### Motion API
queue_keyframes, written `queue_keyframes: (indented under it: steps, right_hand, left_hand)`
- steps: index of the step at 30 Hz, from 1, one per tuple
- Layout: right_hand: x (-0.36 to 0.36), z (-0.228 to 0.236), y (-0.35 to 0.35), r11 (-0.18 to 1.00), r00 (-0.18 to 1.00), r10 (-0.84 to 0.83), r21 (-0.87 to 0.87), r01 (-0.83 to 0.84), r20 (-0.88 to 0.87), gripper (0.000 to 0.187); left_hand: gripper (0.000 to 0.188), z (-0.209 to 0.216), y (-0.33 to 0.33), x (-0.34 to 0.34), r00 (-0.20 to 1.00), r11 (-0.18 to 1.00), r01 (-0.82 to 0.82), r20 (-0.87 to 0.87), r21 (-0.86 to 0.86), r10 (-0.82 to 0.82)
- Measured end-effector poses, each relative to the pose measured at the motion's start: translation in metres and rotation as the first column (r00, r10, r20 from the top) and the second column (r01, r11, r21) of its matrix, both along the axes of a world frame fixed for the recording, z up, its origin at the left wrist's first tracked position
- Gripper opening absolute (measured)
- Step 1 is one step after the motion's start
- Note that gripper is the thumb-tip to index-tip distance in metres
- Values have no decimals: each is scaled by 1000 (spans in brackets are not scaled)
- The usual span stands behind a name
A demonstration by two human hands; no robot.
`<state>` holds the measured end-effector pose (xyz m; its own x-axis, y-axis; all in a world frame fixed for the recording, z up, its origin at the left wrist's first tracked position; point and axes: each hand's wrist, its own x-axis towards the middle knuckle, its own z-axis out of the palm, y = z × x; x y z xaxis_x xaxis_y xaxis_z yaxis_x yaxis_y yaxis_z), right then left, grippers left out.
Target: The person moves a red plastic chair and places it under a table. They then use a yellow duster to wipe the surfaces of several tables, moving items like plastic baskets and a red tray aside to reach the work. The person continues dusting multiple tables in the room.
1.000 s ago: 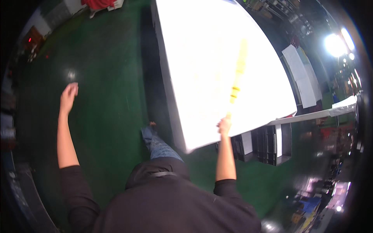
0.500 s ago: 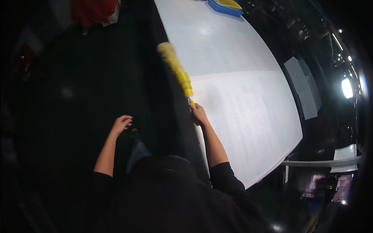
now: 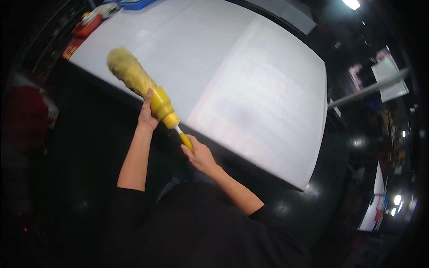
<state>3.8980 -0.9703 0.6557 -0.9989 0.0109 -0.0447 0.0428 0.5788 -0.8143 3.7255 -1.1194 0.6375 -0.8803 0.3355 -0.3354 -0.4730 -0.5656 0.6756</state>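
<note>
A fluffy yellow duster (image 3: 129, 71) with a yellow plastic collar and a short white shaft is held aslant over the near edge of a white-covered table (image 3: 178, 49). My right hand (image 3: 199, 154) is closed round its yellow handle. At the collar, just below the fluffy head, my left hand (image 3: 148, 114) holds the duster from the left side, thumb pointing up along it. The left fingers are partly hidden behind the collar. The fluffy head points away to the upper left and is slightly blurred.
A blue tray (image 3: 136, 4) stands on the table's far edge, beside a red-orange bin (image 3: 87, 27) with white stuff near it. Dark floor lies to the left, with a red covered thing (image 3: 27, 116). A pale rail (image 3: 366, 88) runs off beyond the table's right side.
My view has turned to the right. My left hand, earlier empty and away from the duster, has come up and taken hold of its collar. The right hand keeps the handle.
</note>
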Motion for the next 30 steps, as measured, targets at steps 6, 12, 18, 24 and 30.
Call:
queue_keyframes:
  steps: [6, 12, 18, 24, 30]
  right_hand:
    - [-39, 1, 80, -69, 946, 148, -952, 300, 287, 44]
    - [0, -54, 155, 119, 389, -866, -626, 771, 314, 40]
    - [16, -125, 253, -119, -148, -901, 95, 988, 409, 43]
    - [-122, -174, 526, 73, 43, -964, 103, 992, 264, 35]
    - [-416, -152, 673, 184, 150, -942, 89, 979, 301, 41]
  left_hand:
    - [72, 3, 150, -40, 825, 772, 559, -114, 302, -553]
    - [57, -41, 266, -111, 535, 419, 609, -42, -673, -844]
    - [37, -122, 249, -215, 497, 310, -335, -446, -890, -744]
    - [45, -157, 256, -209, 408, 81, -553, -355, -829, -841]
    - [47, -155, 256, -220, 461, 65, -484, -317, -873, -829]
